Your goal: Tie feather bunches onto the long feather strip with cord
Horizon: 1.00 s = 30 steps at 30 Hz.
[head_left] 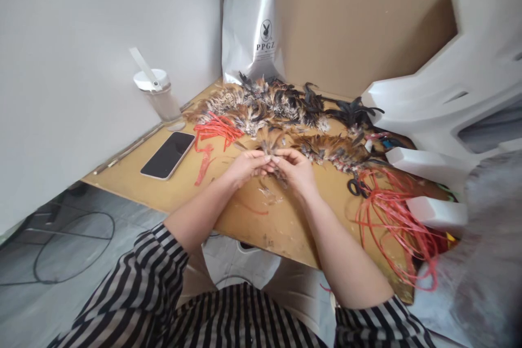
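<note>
A small bunch of brown feathers (269,138) fans upward between my hands, over the middle of the wooden table. My left hand (249,167) pinches it from the left, fingers curled. My right hand (297,169) closes on the same bunch from the right, and the two thumbs nearly meet. The quill ends are mostly hidden by the fingers. Beyond my hands lies a long pile of brown and black feathers (261,100). A further row of brown feathers (336,149) lies to the right. Loose feather scraps (269,193) are scattered just below the hands.
Red plastic strips (218,129) and a phone (168,155) lie left. A lidded cup (159,95) stands near the white wall. Scissors (355,187) and tangled red ribbon (391,217) are at right, near white foam pieces (436,211). A silver bag (250,27) stands behind.
</note>
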{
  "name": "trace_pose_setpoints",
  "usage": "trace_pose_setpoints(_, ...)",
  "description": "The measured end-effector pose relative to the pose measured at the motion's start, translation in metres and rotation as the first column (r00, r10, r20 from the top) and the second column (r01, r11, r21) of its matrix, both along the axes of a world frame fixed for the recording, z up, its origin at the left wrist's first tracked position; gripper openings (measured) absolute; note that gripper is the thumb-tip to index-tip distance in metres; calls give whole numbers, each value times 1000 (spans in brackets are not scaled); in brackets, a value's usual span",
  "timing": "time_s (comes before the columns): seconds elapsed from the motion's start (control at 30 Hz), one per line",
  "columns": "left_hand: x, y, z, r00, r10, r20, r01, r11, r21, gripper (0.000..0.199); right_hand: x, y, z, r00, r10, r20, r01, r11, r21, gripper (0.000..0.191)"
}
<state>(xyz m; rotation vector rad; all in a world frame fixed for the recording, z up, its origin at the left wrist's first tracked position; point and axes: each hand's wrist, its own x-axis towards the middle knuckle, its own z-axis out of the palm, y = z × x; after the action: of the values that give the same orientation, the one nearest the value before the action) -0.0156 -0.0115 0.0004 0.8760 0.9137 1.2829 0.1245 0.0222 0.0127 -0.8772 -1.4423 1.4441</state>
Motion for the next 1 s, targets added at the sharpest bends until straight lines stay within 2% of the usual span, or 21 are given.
trace_pose_setpoints(0.07, -2, 1, 0, 997, 6, 77, -3, 999, -43, 22, 2, -1, 1, 990, -52, 131, 18, 969, 245, 31)
trace_pose_setpoints(0.17, -2, 0, 1, 992, -2, 125, 11, 997, -70, 23, 4, -3, 2, 916, -209, 341, -34, 810, 585, 27)
trace_pose_setpoints(0.23, -2, -1, 1, 991, -11, 135, 20, 997, -71, 22, 5, -5, 3, 852, -302, 427, -99, 707, 700, 23)
trace_pose_setpoints(0.33, -1, -1, 0, 989, -33, 144, 44, 996, -74, 22, 4, -7, 3, 790, -392, 471, -135, 638, 758, 17)
trace_pose_setpoints(0.43, -1, 0, -3, 993, -38, 114, 47, 996, -72, 20, 3, -7, 2, 771, -425, 474, -121, 633, 764, 13)
trace_pose_setpoints(0.57, -1, 1, -4, 996, 8, 90, -4, 999, -50, 19, 6, -3, 3, 789, -397, 469, -95, 675, 732, 15)
trace_pose_setpoints(0.67, -5, 2, 1, 983, 102, 151, -95, 994, -58, 17, 13, 4, 3, 814, -352, 461, -90, 709, 700, 17)
trace_pose_setpoints(0.73, -8, 3, 5, 965, 182, 188, -170, 982, -80, 14, 18, 9, 2, 793, -348, 501, -126, 710, 693, 14)
trace_pose_setpoints(0.83, -11, 4, 9, 947, 246, 208, -231, 968, -98, 10, 22, 12, 2, 682, -361, 636, -262, 691, 673, 15)
trace_pose_setpoints(0.93, -12, 4, 9, 949, 244, 201, -228, 969, -98, 10, 23, 10, 3, 536, -397, 746, -396, 662, 637, 17)
trace_pose_setpoints(1.0, -12, 5, 8, 950, 242, 196, -226, 969, -99, 10, 21, 8, 4, 452, -432, 781, -442, 652, 616, 19)
